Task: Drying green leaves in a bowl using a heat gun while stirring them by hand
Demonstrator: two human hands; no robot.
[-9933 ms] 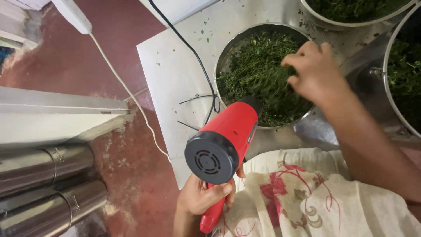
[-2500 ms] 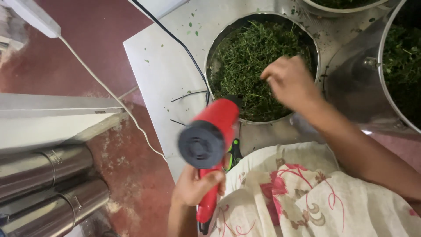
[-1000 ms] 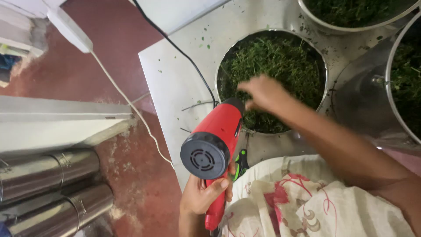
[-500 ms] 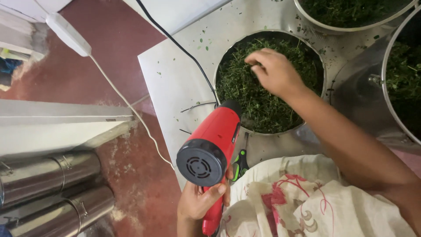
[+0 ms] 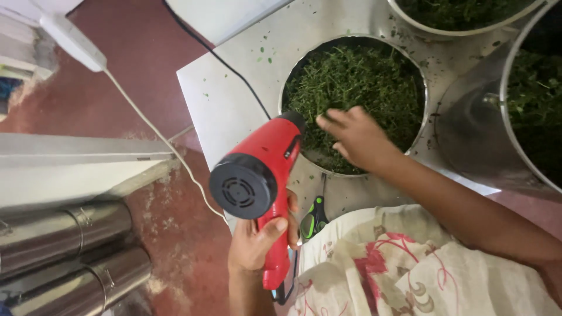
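Observation:
My left hand (image 5: 257, 237) grips the handle of a red heat gun (image 5: 260, 172) whose black nozzle points into a round steel pot (image 5: 418, 126) full of chopped green leaves (image 5: 357, 82). My right hand (image 5: 357, 137) rests in the leaves at the pot's near side, fingers spread and pointing left, close to the nozzle. The gun's black cord (image 5: 216, 55) runs away across the steel table (image 5: 234, 105). A floral cloth (image 5: 410, 269) covers my lap below the pot.
Two more steel pots of greens stand at the top (image 5: 462, 14) and at the right (image 5: 527, 111). Green-handled scissors (image 5: 314, 217) lie at the table's near edge. A white power strip and cable (image 5: 73, 44) lie on the red floor; steel cylinders (image 5: 64, 246) sit at lower left.
My right hand has slid from the far middle of the leaves toward the pot's near side, closer to the nozzle. The heat gun stays aimed at the pot.

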